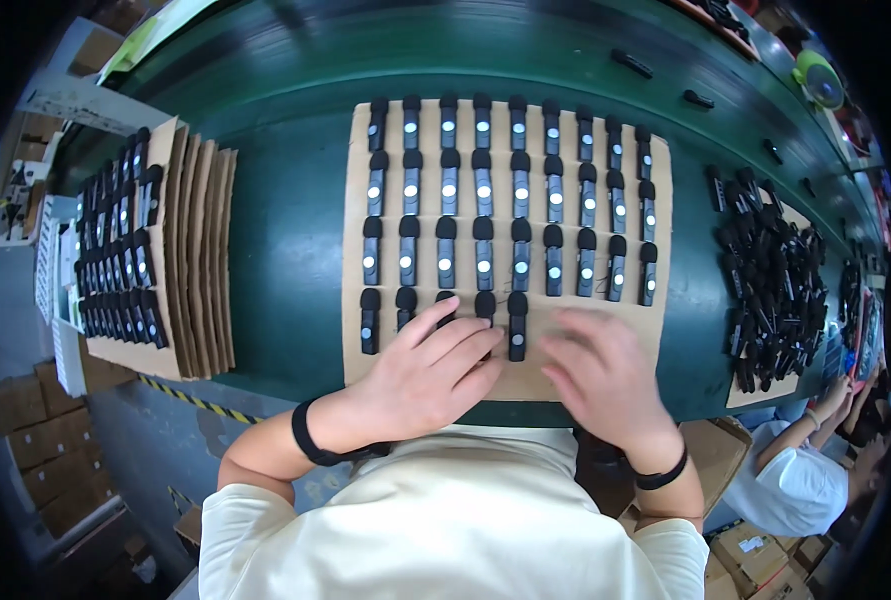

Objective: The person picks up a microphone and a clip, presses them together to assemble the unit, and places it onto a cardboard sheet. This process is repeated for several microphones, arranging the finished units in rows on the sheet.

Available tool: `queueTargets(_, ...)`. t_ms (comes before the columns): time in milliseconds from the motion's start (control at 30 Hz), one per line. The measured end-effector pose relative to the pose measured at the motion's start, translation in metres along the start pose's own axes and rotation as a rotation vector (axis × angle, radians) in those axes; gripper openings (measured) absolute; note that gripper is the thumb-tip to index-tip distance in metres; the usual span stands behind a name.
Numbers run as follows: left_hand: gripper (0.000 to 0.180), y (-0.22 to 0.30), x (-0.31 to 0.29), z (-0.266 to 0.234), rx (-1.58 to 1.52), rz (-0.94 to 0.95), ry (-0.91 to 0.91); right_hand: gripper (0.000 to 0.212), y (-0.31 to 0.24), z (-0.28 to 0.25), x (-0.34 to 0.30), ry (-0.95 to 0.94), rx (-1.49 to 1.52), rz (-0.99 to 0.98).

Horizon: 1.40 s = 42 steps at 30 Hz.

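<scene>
On a brown cardboard sheet (415, 308) before me, small black microphones with round foam tops stand in rows, each with a pale round dot on its body. My left hand (430, 365) lies over the front row, fingers stretched out and partly covering a few microphones there. Its fingertips are close to a microphone (485, 303) whose lower body they hide. To the right of the front row's last microphone (517, 328), my right hand (610, 375) hovers over bare cardboard. Motion blurs it, but its fingers look apart with no object visible between them.
Upright cardboard sheets (200, 260) stand at the left, with more microphones on the outer face. A heap of black microphones (775, 280) lies at the right on the green table (285, 200). Several loose ones lie beyond. A person (790, 480) is at the far right.
</scene>
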State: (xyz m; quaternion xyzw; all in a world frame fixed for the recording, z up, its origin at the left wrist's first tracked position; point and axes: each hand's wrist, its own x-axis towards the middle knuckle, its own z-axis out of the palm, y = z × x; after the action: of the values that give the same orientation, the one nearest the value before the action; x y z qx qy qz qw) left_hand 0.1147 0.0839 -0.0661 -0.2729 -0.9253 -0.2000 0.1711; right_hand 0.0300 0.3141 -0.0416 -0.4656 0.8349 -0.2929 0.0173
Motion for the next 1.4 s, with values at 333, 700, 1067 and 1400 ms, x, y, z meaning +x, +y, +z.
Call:
queueTargets(333, 0.023, -0.018, 0.012, -0.048, -0.358, -0.201, 0.155, 0.031, 0.151, -0.112, 0.055, 0.138, -0.148, 0.22)
queueTargets(700, 0.017, -0.027, 0.006, -0.06, -0.321, -0.355, 0.327, 0.03, 0.328, -0.102, 0.154, 0.148, -0.558, 0.236)
queueTargets(1067, 0.018, -0.039, 0.011, -0.054, -0.296, -0.4, 0.296, 0.027, 0.289, -0.07, 0.234, -0.021, -0.218, 0.142)
queueTargets(1400, 0.018, -0.032, 0.013, -0.054, -0.374, -0.328, 0.309, 0.02, 0.198, -0.103, 0.183, 0.001, 0.013, 0.272)
